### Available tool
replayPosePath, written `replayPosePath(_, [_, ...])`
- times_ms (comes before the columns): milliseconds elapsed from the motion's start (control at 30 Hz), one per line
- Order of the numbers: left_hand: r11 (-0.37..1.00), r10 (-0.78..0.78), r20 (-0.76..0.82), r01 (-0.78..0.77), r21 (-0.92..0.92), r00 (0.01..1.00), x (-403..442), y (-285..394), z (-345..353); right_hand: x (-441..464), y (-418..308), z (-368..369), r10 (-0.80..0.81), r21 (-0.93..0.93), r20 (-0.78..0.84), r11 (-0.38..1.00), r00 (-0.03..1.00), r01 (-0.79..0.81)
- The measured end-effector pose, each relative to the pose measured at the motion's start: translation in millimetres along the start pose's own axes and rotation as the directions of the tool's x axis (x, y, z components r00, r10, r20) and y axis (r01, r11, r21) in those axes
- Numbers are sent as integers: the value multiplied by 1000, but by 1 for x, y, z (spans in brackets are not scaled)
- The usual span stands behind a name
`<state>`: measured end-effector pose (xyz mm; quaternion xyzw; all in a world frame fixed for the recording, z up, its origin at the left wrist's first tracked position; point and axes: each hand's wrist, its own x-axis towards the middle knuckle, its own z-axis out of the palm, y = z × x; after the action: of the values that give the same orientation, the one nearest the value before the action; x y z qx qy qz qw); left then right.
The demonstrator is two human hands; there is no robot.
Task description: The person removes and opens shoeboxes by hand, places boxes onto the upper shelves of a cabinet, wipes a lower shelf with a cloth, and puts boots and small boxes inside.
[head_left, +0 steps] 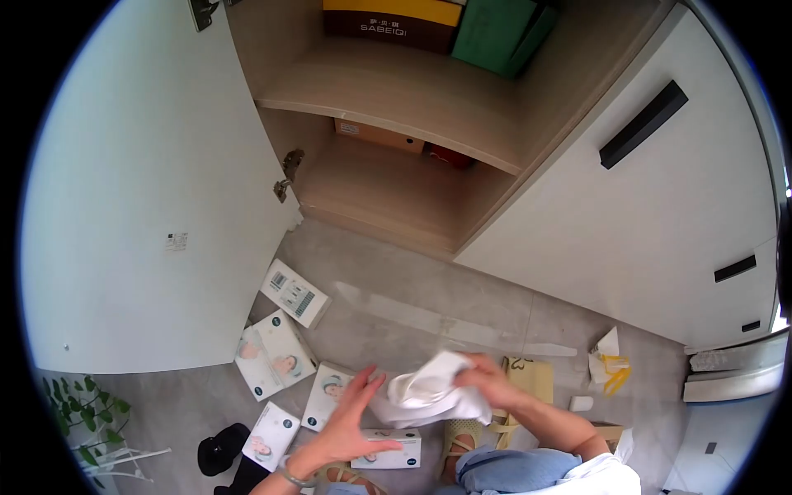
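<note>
My right hand (487, 381) is closed on the edge of a soft white bag (437, 402), which hangs crumpled with its mouth gaping over the floor. To the left of it, my left hand (351, 425) is open, thumb and fingers spread towards the bag; I cannot tell whether they touch it. Beneath and beside my left hand lie white printed boxes, one (400, 450) just under it and another (322, 394) partly behind the fingers. A yellow bag (532, 381) lies on the floor behind my right wrist.
Several more white boxes (276, 355) lie by the open cabinet door (140, 206). The cabinet shelves (388, 78) hold a brown-yellow box (392, 25) and a green one (493, 33). A black cap (221, 450), a plant (87, 417) and yellow straps (615, 373) are around.
</note>
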<state>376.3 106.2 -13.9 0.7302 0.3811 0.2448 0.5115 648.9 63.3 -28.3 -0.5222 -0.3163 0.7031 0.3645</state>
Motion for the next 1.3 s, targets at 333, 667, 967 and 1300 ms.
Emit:
replayPosePath(333, [431,-501,258,497,-754,826,-21,-45,13,47,24,67,-380,-437,350,743,857,507])
replayPosePath(667, [574,-479,87,386,-722,874,-46,-46,-46,287,-73,-69,-783,-904,-413,413,465,-107])
replayPosePath(967, [534,-715,-45,503,-680,698,-97,-36,-88,465,-98,-21,-718,-976,-178,215,673,-29])
replayPosePath(1300, [518,-729,-88,463,-720,679,-115,-27,-77,443,-74,16,-682,-862,305,99,665,497])
